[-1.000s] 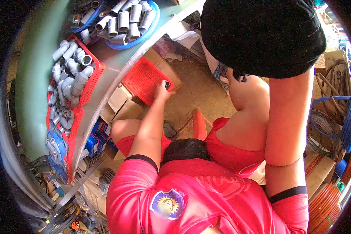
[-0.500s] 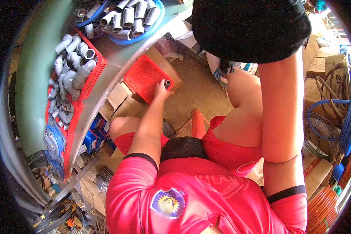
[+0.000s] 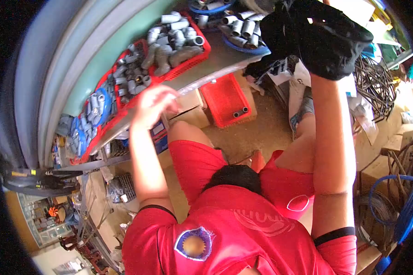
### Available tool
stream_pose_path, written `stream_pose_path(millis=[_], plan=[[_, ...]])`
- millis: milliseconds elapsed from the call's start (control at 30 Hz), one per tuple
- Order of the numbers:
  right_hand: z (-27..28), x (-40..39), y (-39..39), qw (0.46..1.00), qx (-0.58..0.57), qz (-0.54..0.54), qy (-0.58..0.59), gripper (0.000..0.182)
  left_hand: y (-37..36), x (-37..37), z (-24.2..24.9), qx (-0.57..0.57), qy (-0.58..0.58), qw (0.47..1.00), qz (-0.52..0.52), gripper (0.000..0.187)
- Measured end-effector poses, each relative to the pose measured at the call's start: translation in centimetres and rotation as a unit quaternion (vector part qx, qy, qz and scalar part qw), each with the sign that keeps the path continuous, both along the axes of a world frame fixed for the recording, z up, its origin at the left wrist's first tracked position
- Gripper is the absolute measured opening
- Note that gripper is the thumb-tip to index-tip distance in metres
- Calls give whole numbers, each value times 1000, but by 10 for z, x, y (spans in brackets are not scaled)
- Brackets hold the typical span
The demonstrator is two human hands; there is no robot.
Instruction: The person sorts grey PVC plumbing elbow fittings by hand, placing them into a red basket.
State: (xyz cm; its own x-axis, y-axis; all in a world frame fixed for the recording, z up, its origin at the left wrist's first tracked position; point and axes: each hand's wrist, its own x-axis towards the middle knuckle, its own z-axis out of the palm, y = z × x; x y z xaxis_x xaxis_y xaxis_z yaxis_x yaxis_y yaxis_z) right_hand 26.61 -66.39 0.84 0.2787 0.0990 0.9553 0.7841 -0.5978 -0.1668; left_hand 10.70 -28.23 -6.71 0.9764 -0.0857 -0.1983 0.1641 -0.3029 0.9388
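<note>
A long shelf slants across the upper frame, bearing a red basket of grey fittings. Lower centre-right, a smaller red tray on the floor holds two short pipe pieces, open ends up. The left hand, blurred, grip indiscernible, hovers left of them, nearer than the right hand, hidden inside a black bag.

The right hand is hidden inside the black bag at upper right. The left hand, left of centre, is motion-blurred, its fingers indistinct. Items at lower left are too small to identify.
</note>
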Motion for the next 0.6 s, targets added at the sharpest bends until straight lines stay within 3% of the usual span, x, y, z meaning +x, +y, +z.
stream_pose_path(millis=[33, 133, 167, 233, 300, 367, 533, 600], plan=[[6, -9, 6, 995, -19, -89, -31, 13, 17, -8, 22, 58, -66, 991, 103, 14], [-7, -21, 20, 999, 24, 9, 40, 16, 83, -4, 23, 279, -216, 892, 282, 23], [-14, -24, 24, 997, 35, 40, 62, 18, 106, -4, 13, 399, -202, 839, 309, 38], [-27, -28, 30, 990, 47, 84, 99, 22, 169, 5, -33, 486, -81, 799, 345, 56], [-40, -31, 36, 985, 51, 113, 122, 27, 152, 4, -29, 460, -35, 825, 327, 65], [-52, -34, 41, 980, 49, 136, 140, 33, 144, 8, -30, 458, -50, 828, 321, 57], [-80, -27, 53, 972, 31, 180, 147, 47, 141, 11, -28, 323, -58, 876, 353, 39], [-58, -47, 58, 959, 50, 216, 177, 50, 151, 13, -30, 294, -23, 889, 351, 32]])
